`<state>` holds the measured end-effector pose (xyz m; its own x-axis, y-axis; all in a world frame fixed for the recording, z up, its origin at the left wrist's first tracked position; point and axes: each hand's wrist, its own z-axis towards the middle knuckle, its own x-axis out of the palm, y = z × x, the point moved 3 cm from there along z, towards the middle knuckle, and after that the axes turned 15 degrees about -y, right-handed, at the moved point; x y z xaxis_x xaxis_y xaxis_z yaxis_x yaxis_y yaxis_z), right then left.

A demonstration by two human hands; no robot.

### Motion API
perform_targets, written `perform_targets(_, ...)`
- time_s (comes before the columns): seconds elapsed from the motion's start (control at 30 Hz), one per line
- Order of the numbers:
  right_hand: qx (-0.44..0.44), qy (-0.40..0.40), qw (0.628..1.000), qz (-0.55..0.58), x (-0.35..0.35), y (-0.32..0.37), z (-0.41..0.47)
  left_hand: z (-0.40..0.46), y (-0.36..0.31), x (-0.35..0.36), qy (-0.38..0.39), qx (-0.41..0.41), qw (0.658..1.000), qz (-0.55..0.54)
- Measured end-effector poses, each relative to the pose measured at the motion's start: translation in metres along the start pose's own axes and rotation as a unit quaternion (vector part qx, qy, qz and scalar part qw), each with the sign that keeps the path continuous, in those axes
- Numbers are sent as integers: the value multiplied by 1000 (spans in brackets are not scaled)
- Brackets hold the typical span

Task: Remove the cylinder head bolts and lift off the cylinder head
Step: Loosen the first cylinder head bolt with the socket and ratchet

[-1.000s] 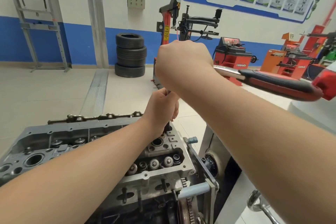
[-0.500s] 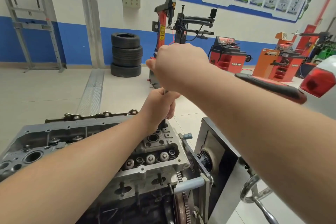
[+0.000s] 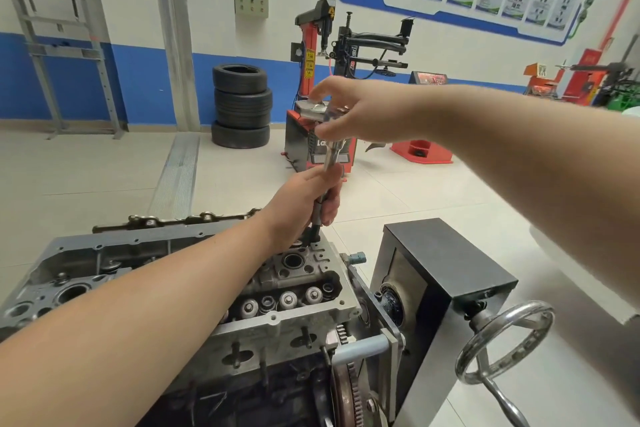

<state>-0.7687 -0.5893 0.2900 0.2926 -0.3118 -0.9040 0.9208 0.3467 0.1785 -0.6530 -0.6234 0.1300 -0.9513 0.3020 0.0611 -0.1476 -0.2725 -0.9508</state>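
The grey cylinder head (image 3: 277, 322) sits on the engine in a stand, valve springs exposed. A chrome extension bar (image 3: 332, 152) stands upright, and its dark socket (image 3: 314, 232) reaches into the head's far right corner. My left hand (image 3: 301, 204) grips the lower part of the bar just above the head. My right hand (image 3: 360, 111) pinches the ratchet head (image 3: 322, 109) at the top of the bar between thumb and fingers. The wrench handle is hidden behind my right hand and forearm. The bolt under the socket is hidden.
A black stand housing (image 3: 450, 263) with a chrome handwheel (image 3: 505, 340) stands right of the engine. The toothed flywheel (image 3: 343, 392) faces me below the head. On the floor beyond are stacked tyres (image 3: 242, 104) and a red tyre changer (image 3: 318, 45).
The red-and-black wrench handle that stuck out to the right is no longer seen. My right hand has gone from a fist over the tool to a pinch on its head. My left hand stays on the bar.
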Motion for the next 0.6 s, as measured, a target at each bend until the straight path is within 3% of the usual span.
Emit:
perform_targets(0.1,32,0,999,-16,-18,-1,-3,2,1,2,-8,-4,1000,-1)
perform_targets(0.23,44,-12,989,-138,-12,19,0,1,2,0,-10,3,1000,11)
perform_targets(0.3,16,-7,987,-161,-10,30,4,-1,2,-4,-9,3,1000,4)
perform_targets(0.43,-32,100,982,-159,-20,30,6,-4,1,-10,-3,-4,1000,0)
perform_targets(0.5,-82,99,972,-197,-24,23,8,-4,-1,-11,-1,0,1000,9)
perform_targets(0.6,-99,80,979,-160,-23,13,6,-4,-2,-14,10,-8,999,-30)
